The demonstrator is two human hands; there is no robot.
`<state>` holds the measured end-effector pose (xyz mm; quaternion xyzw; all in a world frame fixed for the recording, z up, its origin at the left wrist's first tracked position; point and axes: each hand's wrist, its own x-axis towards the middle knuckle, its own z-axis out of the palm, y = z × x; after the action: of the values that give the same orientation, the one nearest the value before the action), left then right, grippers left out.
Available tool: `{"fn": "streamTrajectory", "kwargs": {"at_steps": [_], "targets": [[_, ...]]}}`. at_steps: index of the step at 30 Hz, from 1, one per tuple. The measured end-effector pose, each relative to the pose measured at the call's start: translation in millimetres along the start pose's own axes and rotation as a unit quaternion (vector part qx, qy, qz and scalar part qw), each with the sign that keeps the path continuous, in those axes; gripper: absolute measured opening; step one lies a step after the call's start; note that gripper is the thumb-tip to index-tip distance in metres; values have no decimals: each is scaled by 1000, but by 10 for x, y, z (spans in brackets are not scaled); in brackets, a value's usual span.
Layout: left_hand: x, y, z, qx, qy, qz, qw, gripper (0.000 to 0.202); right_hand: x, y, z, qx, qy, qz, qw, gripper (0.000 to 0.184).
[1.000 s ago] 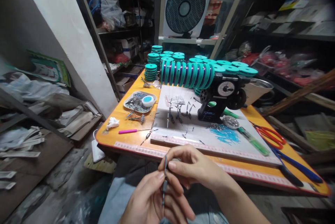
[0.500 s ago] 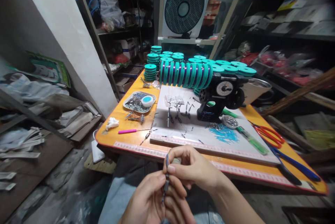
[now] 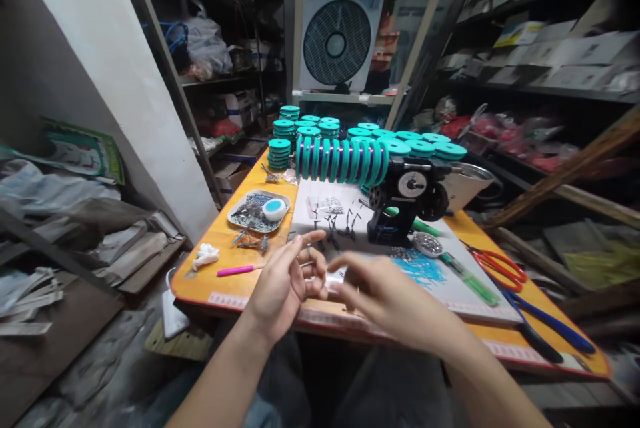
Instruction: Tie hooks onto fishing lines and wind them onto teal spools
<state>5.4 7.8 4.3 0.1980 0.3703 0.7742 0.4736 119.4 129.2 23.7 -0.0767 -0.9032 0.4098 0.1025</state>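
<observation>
My left hand [image 3: 293,281] is raised over the front edge of the table, palm turned inward. Its index finger is stretched out and the other fingers are loosely bent; I see nothing held in it. Close by on its right, my right hand [image 3: 380,291] is blurred, with thumb and index finger apart and nothing visible between them. Behind the hands, several small dark fittings [image 3: 333,225] stand on the pale board [image 3: 305,205]. A row of teal spools wound with purple [image 3: 343,160] is mounted on a black winding machine [image 3: 395,201] with a round dial.
At left are a tray of small metal parts [image 3: 250,211], a pink-handled tool [image 3: 235,271] and crumpled tissue [image 3: 206,255]. Blue strands [image 3: 417,268], a green knife [image 3: 470,278], red-handled scissors [image 3: 500,265] and blue-handled pliers [image 3: 555,325] lie right. Stacked teal spools [image 3: 420,146] stand behind.
Both hands have moved up and forward from the lap and come apart. The small dark piece with blue cord they pinched is no longer visible. My view has shifted slightly.
</observation>
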Motion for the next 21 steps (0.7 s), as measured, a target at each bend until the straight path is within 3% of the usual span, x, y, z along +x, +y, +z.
{"fn": "streamTrajectory", "kwargs": {"at_steps": [2, 3, 5, 8, 11, 14, 21], "targets": [[28, -5, 3, -5, 2, -7, 1000, 31, 219, -13, -144, 124, 85, 18, 989, 25], [26, -7, 2, 4, 3, -8, 1000, 29, 339, -23, -193, 231, 83, 26, 969, 28], [12, -10, 2, 36, 3, 2, 999, 26, 565, -51, -240, 404, -13, 58, 913, 30], [-8, -10, 12, 98, -7, 27, 995, 29, 787, -110, -208, 519, -156, 78, 837, 32], [-38, -7, 20, 99, -17, 22, 995, 31, 856, -165, -130, 576, -140, 117, 797, 35], [-96, 0, 23, 44, -15, 4, 999, 27, 856, -200, -66, 603, -94, 144, 779, 38], [-216, 12, 53, -7, -8, -19, 1000, 26, 851, -226, 3, 604, -68, 145, 781, 37]]}}
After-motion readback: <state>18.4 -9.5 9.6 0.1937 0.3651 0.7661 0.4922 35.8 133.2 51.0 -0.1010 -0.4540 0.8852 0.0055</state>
